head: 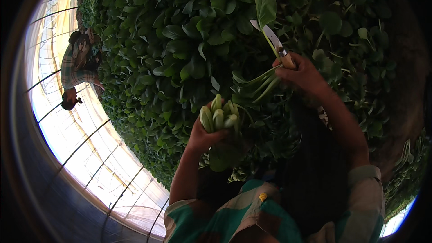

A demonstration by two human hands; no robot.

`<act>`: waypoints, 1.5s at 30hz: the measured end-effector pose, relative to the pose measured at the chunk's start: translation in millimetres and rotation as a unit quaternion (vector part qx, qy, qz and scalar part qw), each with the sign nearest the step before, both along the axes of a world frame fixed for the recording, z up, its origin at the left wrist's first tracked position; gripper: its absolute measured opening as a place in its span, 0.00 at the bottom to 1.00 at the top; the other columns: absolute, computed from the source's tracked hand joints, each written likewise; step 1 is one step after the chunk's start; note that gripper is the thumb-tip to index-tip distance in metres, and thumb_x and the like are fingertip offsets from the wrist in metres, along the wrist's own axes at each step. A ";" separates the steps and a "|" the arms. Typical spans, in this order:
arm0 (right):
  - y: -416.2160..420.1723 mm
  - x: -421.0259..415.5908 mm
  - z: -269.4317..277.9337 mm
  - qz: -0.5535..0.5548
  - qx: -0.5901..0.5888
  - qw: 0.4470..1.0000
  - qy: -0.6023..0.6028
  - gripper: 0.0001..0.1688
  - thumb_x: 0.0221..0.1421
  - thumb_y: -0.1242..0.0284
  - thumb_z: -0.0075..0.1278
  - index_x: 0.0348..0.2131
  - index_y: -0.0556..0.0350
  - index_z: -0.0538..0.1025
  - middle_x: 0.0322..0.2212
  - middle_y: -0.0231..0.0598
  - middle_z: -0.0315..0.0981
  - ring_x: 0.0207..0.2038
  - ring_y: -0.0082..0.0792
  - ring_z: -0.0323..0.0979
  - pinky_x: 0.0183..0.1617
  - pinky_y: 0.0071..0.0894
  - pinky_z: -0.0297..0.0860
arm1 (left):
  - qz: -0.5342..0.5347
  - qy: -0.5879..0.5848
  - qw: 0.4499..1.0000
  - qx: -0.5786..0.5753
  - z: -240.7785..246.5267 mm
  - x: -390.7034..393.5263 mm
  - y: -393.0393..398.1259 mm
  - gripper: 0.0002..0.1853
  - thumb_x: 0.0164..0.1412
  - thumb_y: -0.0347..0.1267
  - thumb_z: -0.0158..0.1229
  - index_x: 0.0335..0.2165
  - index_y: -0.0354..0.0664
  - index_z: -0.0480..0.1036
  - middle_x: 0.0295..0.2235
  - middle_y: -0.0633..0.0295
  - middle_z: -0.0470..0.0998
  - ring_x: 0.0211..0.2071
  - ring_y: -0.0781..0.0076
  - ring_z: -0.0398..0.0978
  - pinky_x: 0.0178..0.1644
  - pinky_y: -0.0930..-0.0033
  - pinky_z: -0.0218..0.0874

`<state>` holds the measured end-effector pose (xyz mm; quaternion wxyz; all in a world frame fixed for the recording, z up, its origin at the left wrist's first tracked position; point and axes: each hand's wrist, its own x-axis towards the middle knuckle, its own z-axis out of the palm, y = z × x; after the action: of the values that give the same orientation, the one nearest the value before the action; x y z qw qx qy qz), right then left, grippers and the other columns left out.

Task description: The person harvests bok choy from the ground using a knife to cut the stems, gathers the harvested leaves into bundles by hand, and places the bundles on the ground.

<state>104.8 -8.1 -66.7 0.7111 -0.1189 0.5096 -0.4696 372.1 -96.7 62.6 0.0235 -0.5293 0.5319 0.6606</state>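
A bunch of leafy greens with pale, thick stem bases (218, 116) is gripped in my left hand (204, 138), the bases turned upward and the leaves hanging below. Away to the upper right, my right hand (302, 74) holds a curved knife (272, 37) by its wooden handle (288, 61). The same hand also pinches several loose leaf stalks (261, 84); one long stalk with a broad leaf (266, 8) runs up along the blade. The fingers partly hide where stalks and handle meet. The two hands are apart.
Dense leafy greens (182, 33) cover the ground ahead and to the left. Bare soil (405, 108) runs along the right, with more plants (405, 175) beyond it. Another person (79, 64) crouches at the bed's far left edge, beside the greenhouse's translucent wall and its dark ribs (89, 138).
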 end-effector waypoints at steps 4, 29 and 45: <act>3.3 -24.5 29.2 0.093 -0.045 0.990 -0.097 0.21 0.46 0.74 0.57 0.41 0.55 0.70 0.33 0.29 0.72 0.29 0.19 0.68 0.32 0.18 0.67 | 0.165 0.039 0.983 0.067 -18.6 -12.8 -22.1 0.41 0.42 0.23 0.59 0.57 0.39 0.53 0.49 0.58 0.67 0.49 0.66 0.67 0.54 0.64 0.58; -14.0 -64.1 -62.6 -0.034 0.041 0.777 0.627 0.20 0.49 0.72 0.47 0.44 0.51 0.64 0.33 0.45 0.71 0.30 0.50 0.72 0.30 0.43 0.69 | -0.573 -0.157 0.679 -0.430 -56.3 -223.5 -90.2 0.43 0.42 0.18 0.54 0.58 0.49 0.50 0.35 0.56 0.74 0.34 0.56 0.73 0.39 0.58 0.63; -56.6 -94.8 -109.8 0.010 -0.004 0.806 0.591 0.25 0.48 0.76 0.46 0.48 0.46 0.62 0.34 0.47 0.68 0.34 0.54 0.70 0.33 0.49 0.68 | -0.542 -0.349 0.664 -0.379 -132.1 -253.6 -139.8 0.37 0.48 0.26 0.54 0.57 0.47 0.50 0.36 0.52 0.76 0.37 0.52 0.74 0.39 0.53 0.63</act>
<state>10.0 -64.7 -176.4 0.2763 -0.3815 0.8283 -0.3034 118.5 -236.4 -69.5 0.3591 -0.3029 0.8819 0.0395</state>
